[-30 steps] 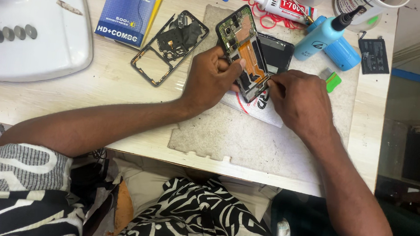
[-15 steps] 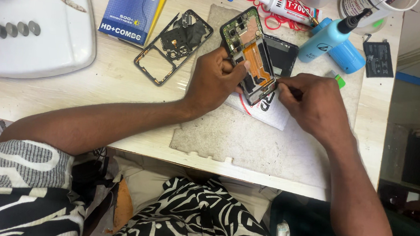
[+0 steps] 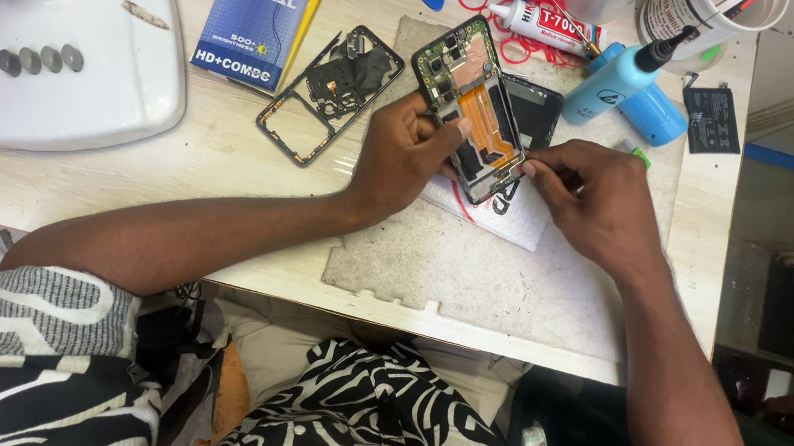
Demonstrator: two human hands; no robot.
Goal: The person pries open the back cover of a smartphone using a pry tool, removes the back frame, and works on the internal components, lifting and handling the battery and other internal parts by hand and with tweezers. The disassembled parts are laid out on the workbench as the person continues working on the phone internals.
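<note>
The opened phone (image 3: 472, 106) lies tilted on the grey work mat (image 3: 506, 279), its circuit boards and orange ribbon cable facing up, in the middle of the desk. Our left hand (image 3: 402, 157) clamps it from its left side, thumb over the long edge and fingers curled under, which seems meant to keep the body from sliding while the other hand works. Our right hand (image 3: 597, 196) meets the phone at its lower right corner with the fingertips pinched narrowly together; whether they pinch a small tool or only the corner itself we cannot tell, since the fingers hide it. Under the phone a white paper sheet (image 3: 511, 218) is spread, perhaps to catch small parts.

Room is tight toward the far side of the desk: a dark flat panel (image 3: 534, 106) sits just beside the phone, with a blue squeeze bottle (image 3: 621, 80) and a glue tube (image 3: 540, 22) close beyond. On the left, a bare phone frame (image 3: 327, 90) lies near our left wrist, next to a blue box (image 3: 257, 19) and a large white lamp base (image 3: 62, 46). The near half of the mat is bare, so we have free space toward the desk's front edge.
</note>
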